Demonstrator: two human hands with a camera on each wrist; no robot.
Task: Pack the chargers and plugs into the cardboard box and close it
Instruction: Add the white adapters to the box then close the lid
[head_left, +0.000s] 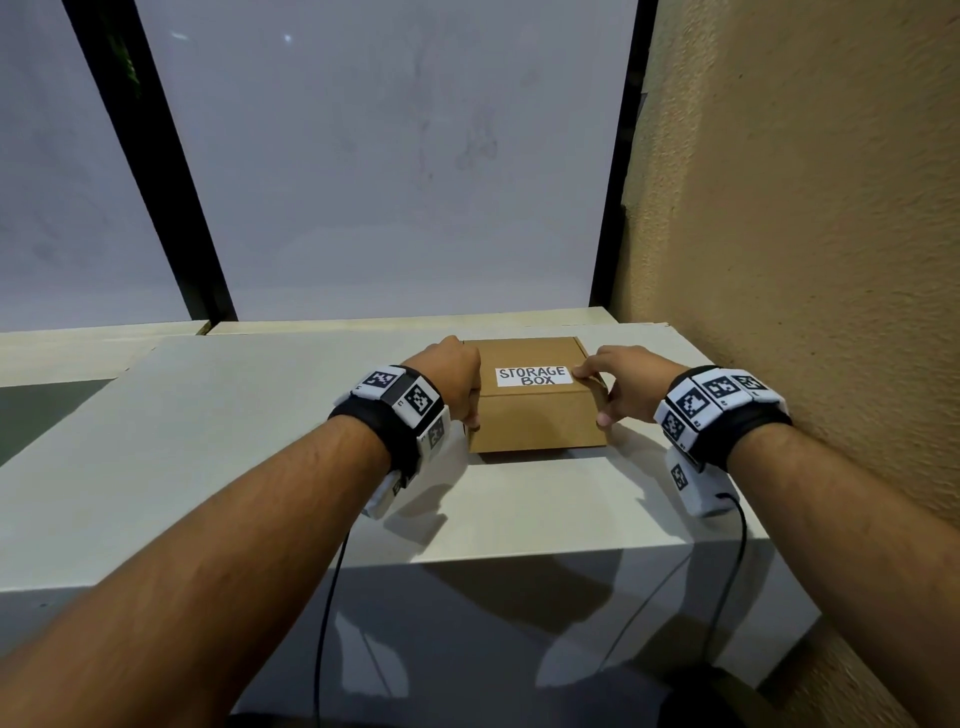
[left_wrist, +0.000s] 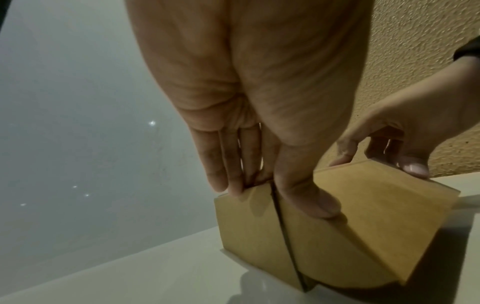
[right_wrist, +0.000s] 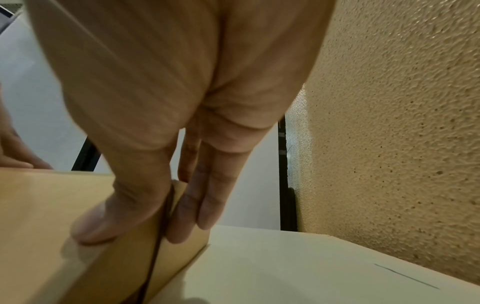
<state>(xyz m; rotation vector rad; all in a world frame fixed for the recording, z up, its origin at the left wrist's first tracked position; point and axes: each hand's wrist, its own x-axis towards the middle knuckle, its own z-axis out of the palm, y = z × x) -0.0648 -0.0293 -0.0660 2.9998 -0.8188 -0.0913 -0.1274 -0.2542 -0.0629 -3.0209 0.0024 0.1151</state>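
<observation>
- The box (head_left: 535, 397) lies between the hands on the table (head_left: 208, 441), lid down.
- The left hand (head_left: 452, 382) grips its left side, the right hand (head_left: 623, 387) its right; thumbs press the front flap.
- Even pressure is probably needed so the flap tucks fully.
- The wall (head_left: 805, 234) stands near the right hand.

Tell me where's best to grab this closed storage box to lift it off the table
Probably by its two short side walls, one hand from each side. The storage box is low, flat and lidded, and the left hand and right hand already flank it, thumbs on the front flap, fingers down the sides.
</observation>
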